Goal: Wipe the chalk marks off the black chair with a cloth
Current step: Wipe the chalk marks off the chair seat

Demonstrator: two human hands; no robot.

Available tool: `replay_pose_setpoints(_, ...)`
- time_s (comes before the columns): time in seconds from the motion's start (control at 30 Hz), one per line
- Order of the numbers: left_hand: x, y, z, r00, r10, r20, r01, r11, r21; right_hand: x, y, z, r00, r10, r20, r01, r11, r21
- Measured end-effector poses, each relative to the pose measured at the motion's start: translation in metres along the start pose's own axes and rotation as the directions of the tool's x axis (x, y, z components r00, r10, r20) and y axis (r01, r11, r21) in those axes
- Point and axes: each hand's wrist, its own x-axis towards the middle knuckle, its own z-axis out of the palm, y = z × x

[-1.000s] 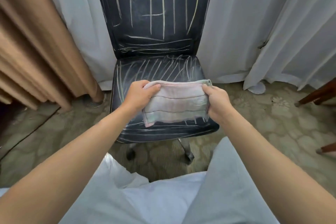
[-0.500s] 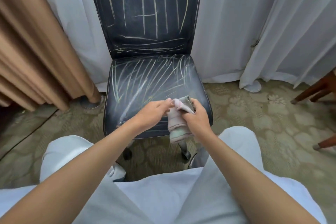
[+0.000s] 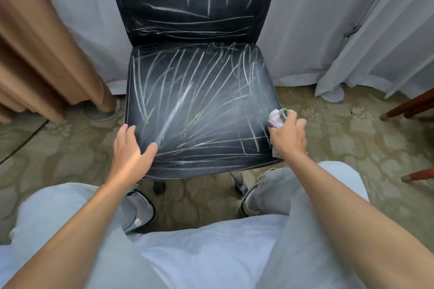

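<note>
The right hand (image 3: 288, 136) grips the soft, light, bunched cloth (image 3: 277, 118) at the chair (image 3: 202, 105) seat's right edge; the left hand (image 3: 130, 148) rests spread, holding nothing.

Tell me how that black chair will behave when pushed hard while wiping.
The black chalk-marked padded chair probably rolls: a caster shows underneath. The left hand rests on its front corner, likely steadying it. The tall backrest suggests it could tip backward.

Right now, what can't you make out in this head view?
- Chair: the top of the backrest is cut off by the upper edge; most of the base is hidden under the seat.
- Cloth: mostly covered by the right hand, so whether it touches the seat is unclear.
- Left hand: its palm faces down, so contact with the seat's front left corner can't be confirmed.
</note>
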Motion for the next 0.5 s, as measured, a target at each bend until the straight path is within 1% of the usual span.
replay_pose_setpoints(0.03,0.002,-0.002,0.000,0.999,-0.043,0.032,0.045,0.997,-0.069,0.002,0.001,0.005,1.000,0.006,-0.013,-0.006,1.000,-0.008)
replay_pose_setpoints(0.1,0.002,-0.009,0.002,0.997,-0.053,0.058,0.058,0.993,-0.099,0.003,0.004,0.010,0.999,0.003,-0.045,-0.005,1.000,-0.026)
replay_pose_setpoints(0.23,0.000,-0.023,0.006,0.993,0.000,0.118,0.007,0.998,-0.056,-0.002,0.007,0.014,0.993,-0.051,-0.107,0.052,0.999,0.004)
replay_pose_setpoints(0.37,0.000,-0.025,0.009,0.984,0.011,0.176,-0.008,1.000,-0.018,-0.035,0.001,0.033,0.980,-0.110,-0.167,0.128,0.987,0.101)
replay_pose_setpoints(0.43,0.001,-0.025,0.011,0.983,0.008,0.184,-0.008,1.000,0.003,-0.070,-0.016,0.057,0.971,-0.209,-0.120,0.222,0.969,0.105)
replay_pose_setpoints(0.47,0.000,-0.025,0.012,0.983,0.007,0.181,-0.010,1.000,0.011,-0.091,-0.028,0.071,0.951,-0.301,-0.070,0.307,0.946,0.104)
replay_pose_setpoints(0.5,0.000,-0.025,0.012,0.984,0.010,0.178,-0.013,1.000,0.016,-0.110,-0.041,0.086,0.915,-0.403,-0.018,0.402,0.909,0.106)
